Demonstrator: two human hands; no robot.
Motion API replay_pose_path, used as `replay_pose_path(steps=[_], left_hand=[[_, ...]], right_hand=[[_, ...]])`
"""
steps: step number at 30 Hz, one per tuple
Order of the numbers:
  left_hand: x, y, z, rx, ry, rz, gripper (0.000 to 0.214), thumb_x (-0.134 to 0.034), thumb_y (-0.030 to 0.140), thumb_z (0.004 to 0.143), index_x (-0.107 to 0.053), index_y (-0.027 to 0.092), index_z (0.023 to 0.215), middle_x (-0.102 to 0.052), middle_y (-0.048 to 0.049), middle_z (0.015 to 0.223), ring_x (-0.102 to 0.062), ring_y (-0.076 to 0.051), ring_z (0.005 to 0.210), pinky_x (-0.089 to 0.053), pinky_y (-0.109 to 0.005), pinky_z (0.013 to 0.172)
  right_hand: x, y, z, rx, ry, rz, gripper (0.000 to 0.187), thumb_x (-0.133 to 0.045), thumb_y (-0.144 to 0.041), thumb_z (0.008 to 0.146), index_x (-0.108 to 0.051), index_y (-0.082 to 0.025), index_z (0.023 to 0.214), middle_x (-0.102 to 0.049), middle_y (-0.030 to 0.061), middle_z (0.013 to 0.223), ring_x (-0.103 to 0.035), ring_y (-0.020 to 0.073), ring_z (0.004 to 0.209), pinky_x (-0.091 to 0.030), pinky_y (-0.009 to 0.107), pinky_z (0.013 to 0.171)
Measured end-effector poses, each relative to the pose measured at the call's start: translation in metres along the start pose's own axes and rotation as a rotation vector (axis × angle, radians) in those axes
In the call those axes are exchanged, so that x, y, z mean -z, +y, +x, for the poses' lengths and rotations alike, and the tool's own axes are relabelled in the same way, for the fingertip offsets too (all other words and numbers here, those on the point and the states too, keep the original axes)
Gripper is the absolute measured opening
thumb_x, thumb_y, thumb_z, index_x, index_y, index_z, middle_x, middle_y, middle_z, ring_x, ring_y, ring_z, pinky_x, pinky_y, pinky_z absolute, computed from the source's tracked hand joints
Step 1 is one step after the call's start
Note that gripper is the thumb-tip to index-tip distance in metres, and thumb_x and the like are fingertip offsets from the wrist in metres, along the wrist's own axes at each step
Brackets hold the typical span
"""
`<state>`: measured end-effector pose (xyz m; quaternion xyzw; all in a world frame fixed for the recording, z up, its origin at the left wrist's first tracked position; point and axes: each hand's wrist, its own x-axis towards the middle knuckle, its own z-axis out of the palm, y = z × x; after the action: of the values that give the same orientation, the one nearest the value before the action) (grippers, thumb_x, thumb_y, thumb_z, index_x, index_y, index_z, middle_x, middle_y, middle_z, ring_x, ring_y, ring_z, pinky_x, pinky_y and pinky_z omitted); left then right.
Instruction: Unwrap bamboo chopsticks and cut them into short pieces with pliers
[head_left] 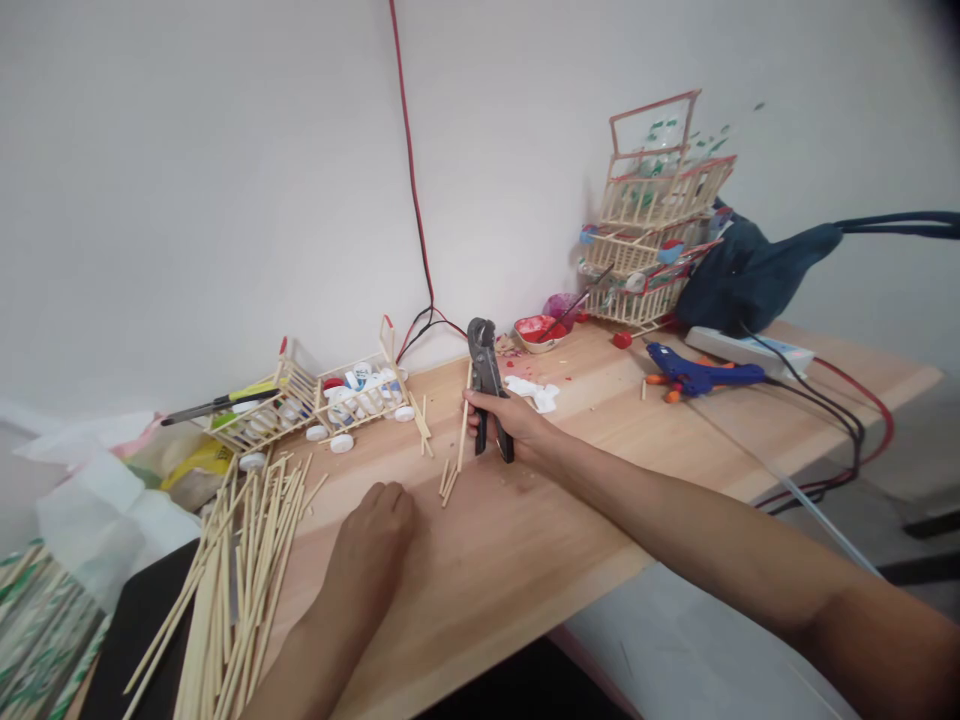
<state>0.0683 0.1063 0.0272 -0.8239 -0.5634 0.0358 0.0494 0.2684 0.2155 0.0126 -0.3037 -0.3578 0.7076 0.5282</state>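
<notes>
My right hand is wrapped round the handles of a black pipe cutter, held upright over the table with its jaw at the top. A thin wooden stick runs along the cutter's left side, close to my fingers; I cannot tell whether they touch it. Short stick pieces lie just below it. My left hand rests on the wooden tabletop with its fingers curled in. Nothing sticks out of it, and its fingertips are hidden.
A pile of wooden sticks lies left. Small stick carts with white bottle caps stand behind. At the back right are a tall stick rack, a bowl of red paint, a blue glue gun and a power strip with cables.
</notes>
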Motion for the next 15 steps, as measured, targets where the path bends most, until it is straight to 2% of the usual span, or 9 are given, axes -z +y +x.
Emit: replay_pose_path(steps=[4,7,11,15], left_hand=[[-0.01,-0.012,0.002,-0.023,0.139,-0.144,0.025,-0.042,0.011,0.089,-0.06,0.017,0.073,-0.064,-0.0072,0.081,-0.058,-0.022,0.08,-0.044,-0.033,0.073],[-0.009,-0.019,0.006,-0.038,0.156,-0.249,0.023,-0.044,0.014,0.089,-0.059,0.017,0.072,-0.064,-0.0057,0.078,-0.059,-0.02,0.077,-0.042,-0.031,0.071],[0.005,-0.026,0.012,-0.048,0.034,-0.344,0.019,-0.047,0.013,0.087,-0.063,0.016,0.076,-0.067,-0.0056,0.082,-0.061,-0.018,0.079,-0.042,-0.028,0.072],[0.021,-0.021,0.017,-0.004,-0.126,-0.28,0.02,-0.046,0.011,0.086,-0.065,0.015,0.08,-0.069,-0.0087,0.09,-0.062,-0.021,0.087,-0.042,-0.029,0.077]], right_hand=[[0.002,0.001,0.001,-0.014,-0.006,0.041,0.038,-0.084,-0.034,0.058,-0.052,-0.017,0.072,-0.053,-0.0048,0.06,-0.047,0.0086,0.053,-0.042,0.024,0.051],[0.003,0.001,0.002,-0.025,-0.016,0.058,0.039,-0.085,-0.034,0.057,-0.052,-0.017,0.07,-0.053,-0.0047,0.059,-0.047,0.0087,0.053,-0.041,0.025,0.051],[0.004,0.0,0.002,-0.037,-0.026,0.06,0.038,-0.085,-0.032,0.059,-0.052,-0.017,0.07,-0.053,-0.0043,0.059,-0.047,0.0087,0.052,-0.041,0.025,0.051],[0.005,0.0,0.002,-0.032,-0.002,0.053,0.035,-0.084,-0.031,0.061,-0.053,-0.017,0.07,-0.054,-0.0039,0.058,-0.048,0.0088,0.052,-0.041,0.025,0.051]])
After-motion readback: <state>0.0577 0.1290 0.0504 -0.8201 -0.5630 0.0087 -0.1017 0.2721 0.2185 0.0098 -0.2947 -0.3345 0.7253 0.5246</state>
